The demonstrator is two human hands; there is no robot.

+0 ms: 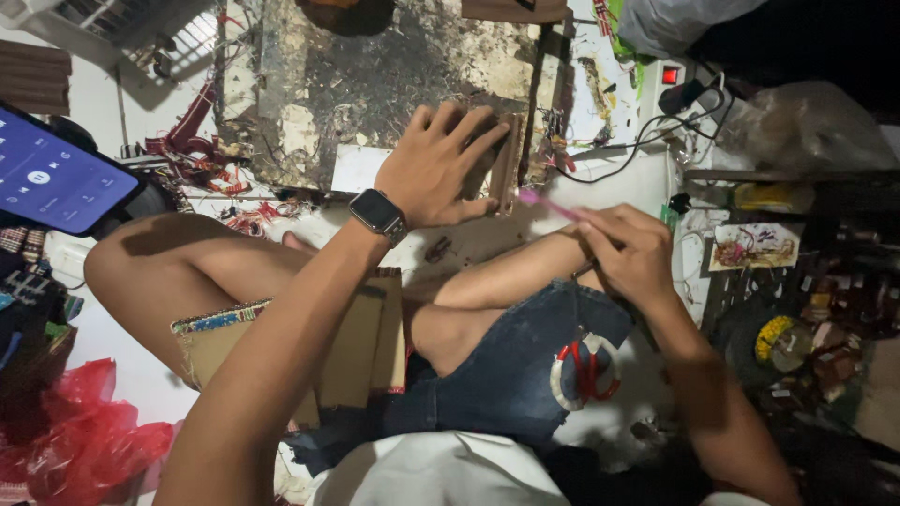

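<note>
Denim shorts (511,375) carry red-handled scissors (586,370) below the right grip. Left hand (441,169), its grip released, lies flat, fingers spread, on a brown block (506,169) atop the scorched board (375,84). Right hand (633,253) pinches a pink stick (548,204).

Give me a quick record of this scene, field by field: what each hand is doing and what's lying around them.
Left hand: pressed flat on a brown board; smartwatch on the wrist
Right hand: grip closed on a thin pink tool
Lap: red-handled scissors on denim shorts
Under the left arm: cardboard pieces
Far left: lit phone, red plastic bag
</note>
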